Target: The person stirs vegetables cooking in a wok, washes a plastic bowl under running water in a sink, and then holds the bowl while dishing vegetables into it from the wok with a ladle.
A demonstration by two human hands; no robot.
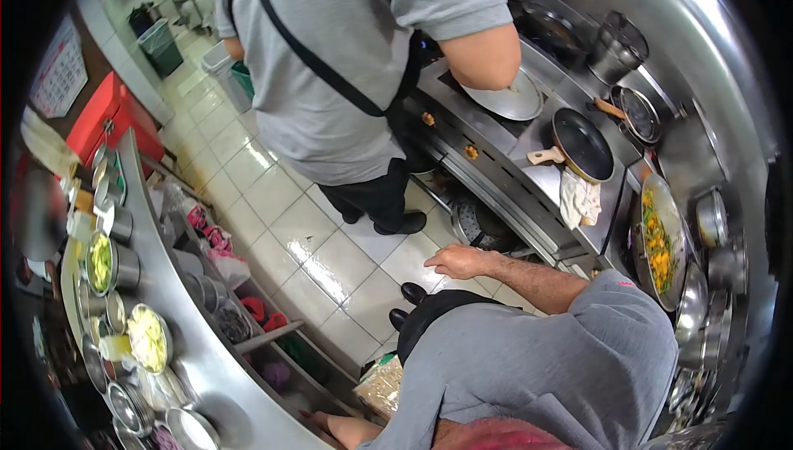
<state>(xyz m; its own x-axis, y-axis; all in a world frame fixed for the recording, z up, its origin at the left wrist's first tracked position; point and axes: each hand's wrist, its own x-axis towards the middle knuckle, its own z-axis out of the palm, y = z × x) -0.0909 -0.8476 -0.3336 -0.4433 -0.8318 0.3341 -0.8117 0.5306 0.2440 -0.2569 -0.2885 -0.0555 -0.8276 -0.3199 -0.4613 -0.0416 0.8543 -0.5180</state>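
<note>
My right hand (459,261) hangs over the tiled floor in front of the stove, its fingers loosely bent and apart, holding nothing. It is nearest to a perforated metal pan (475,223) low under the stove. At the bottom edge, my left hand (316,419) is beside the lower shelf under the steel counter (211,351). Its fingers are mostly hidden, so its grip does not show. A clear-wrapped package (382,388) stands on the floor near my left forearm.
A co-worker (330,78) in a grey shirt and black apron stands ahead at the stove. On the right are a black frying pan (583,144), a cloth (580,200) and a wok of vegetables (658,243). Metal bowls of cut food (147,338) line the left counter.
</note>
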